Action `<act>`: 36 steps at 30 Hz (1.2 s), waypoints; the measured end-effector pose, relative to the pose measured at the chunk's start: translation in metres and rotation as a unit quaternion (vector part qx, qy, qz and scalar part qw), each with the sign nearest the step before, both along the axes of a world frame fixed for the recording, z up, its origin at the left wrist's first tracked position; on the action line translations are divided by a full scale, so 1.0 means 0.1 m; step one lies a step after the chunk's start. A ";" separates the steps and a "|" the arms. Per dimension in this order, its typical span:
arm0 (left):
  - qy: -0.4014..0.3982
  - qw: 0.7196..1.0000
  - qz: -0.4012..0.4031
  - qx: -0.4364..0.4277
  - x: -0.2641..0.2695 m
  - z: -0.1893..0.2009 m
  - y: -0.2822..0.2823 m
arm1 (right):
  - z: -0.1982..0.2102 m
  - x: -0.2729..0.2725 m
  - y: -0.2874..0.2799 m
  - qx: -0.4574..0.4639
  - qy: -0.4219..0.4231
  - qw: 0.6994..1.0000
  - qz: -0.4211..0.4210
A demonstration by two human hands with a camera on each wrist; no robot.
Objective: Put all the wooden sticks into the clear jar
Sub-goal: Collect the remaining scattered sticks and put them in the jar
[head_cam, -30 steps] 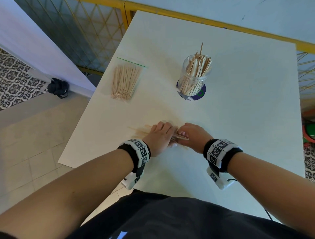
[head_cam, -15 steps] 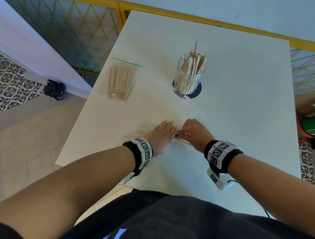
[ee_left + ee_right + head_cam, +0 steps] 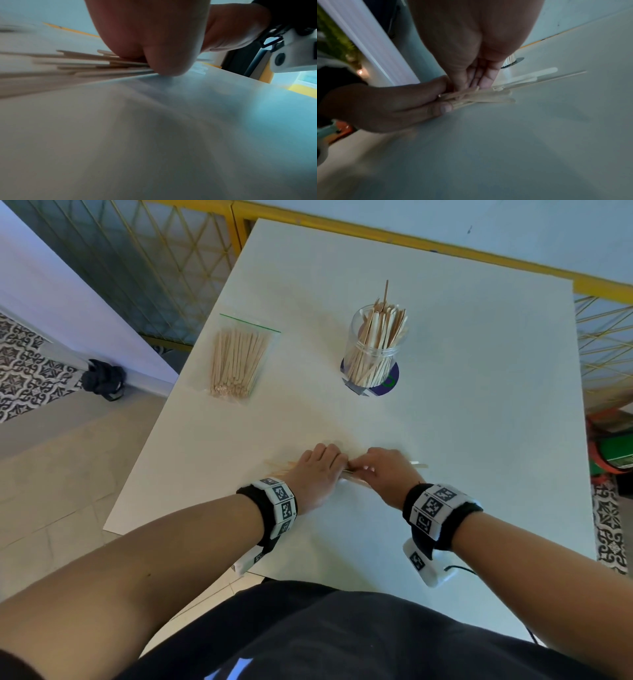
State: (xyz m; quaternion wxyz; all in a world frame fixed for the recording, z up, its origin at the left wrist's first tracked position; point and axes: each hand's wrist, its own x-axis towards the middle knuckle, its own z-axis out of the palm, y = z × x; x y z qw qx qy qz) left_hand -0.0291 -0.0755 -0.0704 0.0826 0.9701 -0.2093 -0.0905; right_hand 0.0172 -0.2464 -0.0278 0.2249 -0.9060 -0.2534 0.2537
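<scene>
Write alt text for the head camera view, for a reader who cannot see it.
Two hands, the left hand and the right hand, gather loose wooden sticks on a white table. Farther back stand a clear jar of sticks and a plastic bag of more.

- Both forearms are bare, with no sleeves on them.
- The left hand [image 3: 317,474] has a black wristband [image 3: 270,517] behind it, carrying white square tiles printed with black coded patterns.
- The right hand [image 3: 388,474] has a matching black band [image 3: 440,513] with the same white coded tiles.
- A white camera housing [image 3: 428,568] hangs under the right wrist, with a thin black cable [image 3: 460,568] leaving it.
- A white housing also sits under the left wrist.
- The torso wears a black garment [image 3: 342,638] with a small pale blue mark.
</scene>
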 end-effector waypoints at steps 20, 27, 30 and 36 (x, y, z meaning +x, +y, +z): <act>0.108 0.980 0.114 0.123 0.06 0.39 -0.44 | -0.09 0.01 -0.19 0.001 -0.059 0.998 0.014; 0.088 0.984 0.107 0.113 0.14 0.33 -0.45 | -0.09 0.10 -0.15 -0.019 -0.057 0.998 -0.032; 0.088 0.990 0.079 0.071 0.09 0.27 -0.39 | -0.10 0.11 -0.11 -0.016 -0.023 0.998 -0.063; 0.109 0.990 0.028 0.082 0.12 0.28 -0.32 | -0.09 0.13 -0.14 0.020 0.019 0.996 -0.087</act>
